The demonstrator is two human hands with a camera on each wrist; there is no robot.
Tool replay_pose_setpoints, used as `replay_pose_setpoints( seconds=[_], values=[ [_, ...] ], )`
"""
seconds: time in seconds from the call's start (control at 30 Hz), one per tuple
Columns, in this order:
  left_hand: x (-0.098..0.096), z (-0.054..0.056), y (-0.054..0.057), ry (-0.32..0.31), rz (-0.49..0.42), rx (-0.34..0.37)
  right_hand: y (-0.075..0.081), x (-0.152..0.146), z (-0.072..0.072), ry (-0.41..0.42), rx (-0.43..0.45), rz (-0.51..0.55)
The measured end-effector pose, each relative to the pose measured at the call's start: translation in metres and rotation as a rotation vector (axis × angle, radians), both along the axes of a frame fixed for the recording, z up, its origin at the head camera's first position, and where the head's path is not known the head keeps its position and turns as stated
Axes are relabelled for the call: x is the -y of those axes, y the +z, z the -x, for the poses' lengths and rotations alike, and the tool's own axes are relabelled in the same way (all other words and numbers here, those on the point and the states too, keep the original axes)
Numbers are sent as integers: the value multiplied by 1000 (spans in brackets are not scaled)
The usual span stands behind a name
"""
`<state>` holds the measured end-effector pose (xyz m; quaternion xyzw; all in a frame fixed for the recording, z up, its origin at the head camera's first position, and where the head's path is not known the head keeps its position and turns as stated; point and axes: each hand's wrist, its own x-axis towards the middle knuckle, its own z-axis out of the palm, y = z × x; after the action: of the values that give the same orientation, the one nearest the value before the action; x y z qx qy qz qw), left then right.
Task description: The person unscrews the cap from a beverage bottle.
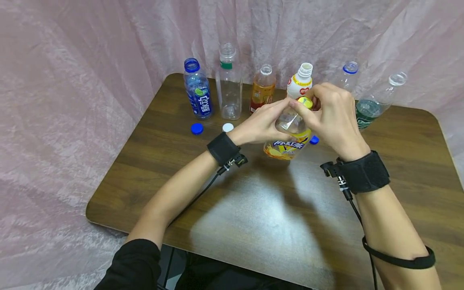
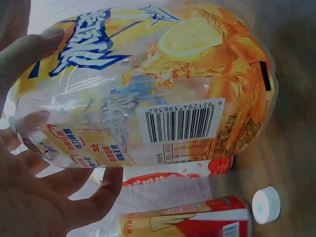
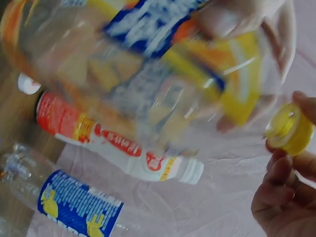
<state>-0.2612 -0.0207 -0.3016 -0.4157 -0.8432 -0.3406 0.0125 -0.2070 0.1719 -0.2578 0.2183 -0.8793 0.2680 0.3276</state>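
Note:
My left hand [image 1: 258, 124] grips a clear plastic iced tea bottle [image 2: 148, 79] around its upper body, thumb on one side and fingers on the other. Its label is yellow and orange with a lemon slice and a barcode. The bottle is held tilted over the wooden table. At its top end, my right hand [image 1: 335, 117] pinches a yellow bottle cap [image 3: 290, 129] between thumb and fingers. The cap's hollow underside shows in the right wrist view, facing the bottle. Both hands hide the bottle's mouth.
Along the back stand several uncapped bottles: a blue one [image 1: 198, 94], a tall clear one [image 1: 230, 86], an amber one [image 1: 263, 90], a white one [image 1: 300, 83] and a green-labelled one [image 1: 369, 106]. Caps lie before them, including a blue cap [image 1: 197, 129] and a white cap [image 1: 227, 127].

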Motion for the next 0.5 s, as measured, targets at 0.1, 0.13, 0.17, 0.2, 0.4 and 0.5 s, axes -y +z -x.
replay_pose_setpoints(
  seconds=[0.1, 0.13, 0.17, 0.2, 0.4, 0.5],
  values=[
    [1, -1, -1, -6, -10, 7, -2, -2, 0, 20, -17, -3],
    [1, -1, -1, -5, -11, 13, -3, -2, 0, 25, -19, -5],
    [1, -1, -1, -5, -14, 16, -3, -2, 0, 27, -20, -8],
    [1, -1, -1, -2, -13, 20, -4, -3, -1, 28, -19, -12],
    [-1, -3, -2, 16, -12, -9, -2, -4, 1, -6, 19, -40],
    [-3, -5, -4, 41, -4, -24, -1, -2, 3, -69, 50, -52]
  ],
)
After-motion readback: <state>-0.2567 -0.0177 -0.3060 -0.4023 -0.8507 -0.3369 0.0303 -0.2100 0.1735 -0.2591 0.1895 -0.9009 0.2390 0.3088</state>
